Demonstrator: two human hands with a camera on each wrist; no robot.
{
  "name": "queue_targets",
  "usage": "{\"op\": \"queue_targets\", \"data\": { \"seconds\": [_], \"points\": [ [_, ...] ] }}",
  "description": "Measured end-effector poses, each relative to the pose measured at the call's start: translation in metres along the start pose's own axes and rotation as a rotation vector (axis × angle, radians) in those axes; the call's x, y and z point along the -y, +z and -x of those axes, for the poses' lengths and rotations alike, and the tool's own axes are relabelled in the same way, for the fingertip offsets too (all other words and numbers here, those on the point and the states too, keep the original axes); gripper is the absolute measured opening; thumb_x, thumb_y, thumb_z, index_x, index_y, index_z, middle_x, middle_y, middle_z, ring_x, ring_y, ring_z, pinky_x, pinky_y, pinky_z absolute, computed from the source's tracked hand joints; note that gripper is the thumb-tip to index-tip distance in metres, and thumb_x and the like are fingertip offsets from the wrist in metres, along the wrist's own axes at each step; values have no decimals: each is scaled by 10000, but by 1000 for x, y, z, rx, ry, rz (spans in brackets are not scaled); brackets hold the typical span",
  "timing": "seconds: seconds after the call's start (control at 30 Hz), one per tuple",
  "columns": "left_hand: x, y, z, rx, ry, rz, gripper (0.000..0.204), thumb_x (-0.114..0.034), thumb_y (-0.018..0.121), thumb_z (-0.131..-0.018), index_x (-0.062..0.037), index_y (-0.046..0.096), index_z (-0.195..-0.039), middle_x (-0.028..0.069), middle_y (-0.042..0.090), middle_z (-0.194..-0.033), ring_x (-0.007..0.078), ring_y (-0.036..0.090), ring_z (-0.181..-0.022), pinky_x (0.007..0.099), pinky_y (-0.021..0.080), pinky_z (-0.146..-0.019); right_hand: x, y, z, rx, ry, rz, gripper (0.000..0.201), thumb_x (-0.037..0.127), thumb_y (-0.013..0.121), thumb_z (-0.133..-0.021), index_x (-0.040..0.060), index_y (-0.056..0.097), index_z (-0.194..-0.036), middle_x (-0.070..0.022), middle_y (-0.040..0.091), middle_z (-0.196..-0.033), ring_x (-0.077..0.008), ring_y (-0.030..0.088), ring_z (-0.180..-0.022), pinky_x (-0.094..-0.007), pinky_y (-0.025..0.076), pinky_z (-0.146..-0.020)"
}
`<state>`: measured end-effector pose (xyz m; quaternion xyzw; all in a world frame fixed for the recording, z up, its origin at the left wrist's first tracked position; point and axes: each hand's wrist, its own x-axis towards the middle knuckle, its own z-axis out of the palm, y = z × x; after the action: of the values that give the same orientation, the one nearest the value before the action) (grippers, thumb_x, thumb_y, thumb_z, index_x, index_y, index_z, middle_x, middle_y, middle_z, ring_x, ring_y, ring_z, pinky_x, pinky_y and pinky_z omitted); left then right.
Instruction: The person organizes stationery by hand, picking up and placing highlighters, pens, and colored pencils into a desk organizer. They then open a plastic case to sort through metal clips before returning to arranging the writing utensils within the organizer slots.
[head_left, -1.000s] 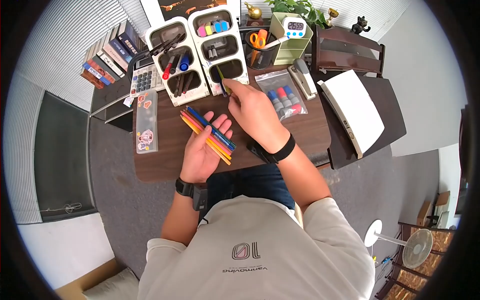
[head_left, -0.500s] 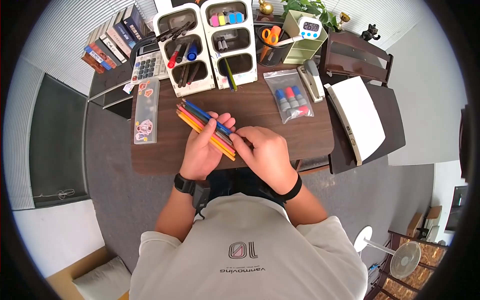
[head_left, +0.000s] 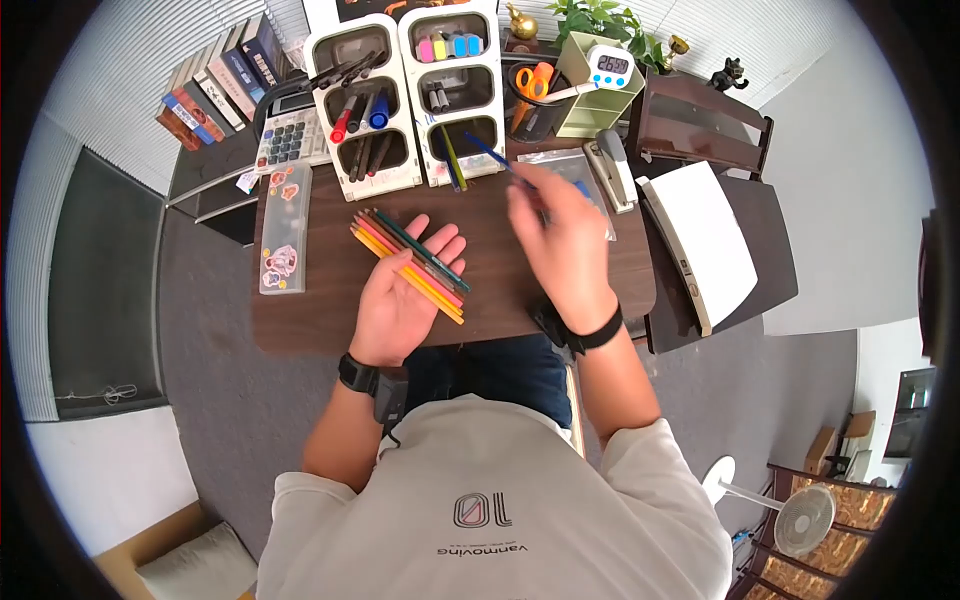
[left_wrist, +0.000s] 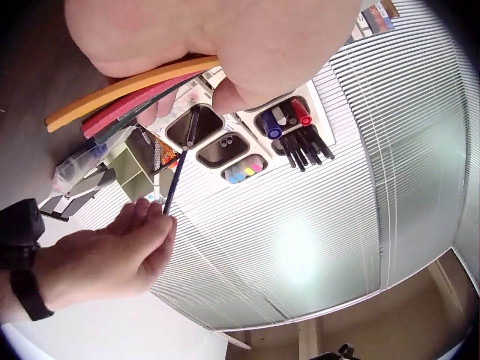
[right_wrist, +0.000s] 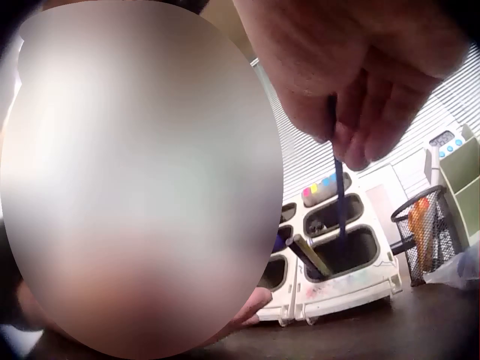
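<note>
My left hand (head_left: 395, 315) lies palm up over the near part of the desk and holds several coloured pencils (head_left: 425, 280), yellow, pink, brown and dark green, with the thumb across them. To its right, my right hand (head_left: 568, 245) pinches a blue pencil (head_left: 485, 150) near one end. Its far end points at the lower right compartment of the white organizer (head_left: 455, 115). Two pencils (head_left: 455, 165), one yellow-green and one dark blue, lean in that compartment. In the right wrist view, the blue pencil (right_wrist: 341, 199) overlaps the compartment's opening.
Other organizer compartments hold black pens (head_left: 348, 68), markers (head_left: 378, 110) and colourful highlighters (head_left: 450, 47). A mesh pen cup (head_left: 535, 120) with orange scissors, a stapler (head_left: 610, 170) and a plastic bag (head_left: 600, 205) stand right. A sticker-covered case (head_left: 285, 230) and a calculator (head_left: 290, 140) lie left.
My right hand went from the organizer to the pencils in the left hand, then drew the blue pencil out and carried it up and right toward the organizer. The left hand stays about in place.
</note>
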<state>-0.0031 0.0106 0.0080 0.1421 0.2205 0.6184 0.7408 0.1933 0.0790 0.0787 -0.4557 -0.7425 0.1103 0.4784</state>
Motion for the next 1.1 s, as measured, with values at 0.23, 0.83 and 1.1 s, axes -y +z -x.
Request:
{"op": "queue_targets", "data": {
  "seconds": [0.23, 0.83, 1.1],
  "points": [
    [1, -2, 2, -4, 13, 21, 603, -245, 458, -1062, -12, 301, -1595, 260, 420, -1576, 367, 430, -1459, 499, 341, -1219, -2, 37, -6, 191, 48, -107, 295, 31, 662, -894, 7, 675, -1187, -228, 715, -979, -417, 703, -880, -461, 567, -762],
    [4, -7, -1, 6, 54, -9, 511, -197, 403, -1111, -16, 326, -1583, 193, 461, -1559, 319, 440, -1457, 481, 367, -1217, 27, 7, 49, 460, 269, -217, 220, 245, 766, -921, 29, 724, -936, -132, 695, -834, -262, 685, -682, -368, 541, -613],
    [3, 1, -1, -47, 52, 6, 501, -215, 411, -1118, -47, 318, -1581, 224, 428, -1576, 345, 424, -1467, 502, 369, -1206, 27, 3, 60, 72, 239, -279, 156, 27, 769, -904, 19, 752, -1059, -123, 747, -928, -205, 705, -768, -326, 562, -658]
  ]
}}
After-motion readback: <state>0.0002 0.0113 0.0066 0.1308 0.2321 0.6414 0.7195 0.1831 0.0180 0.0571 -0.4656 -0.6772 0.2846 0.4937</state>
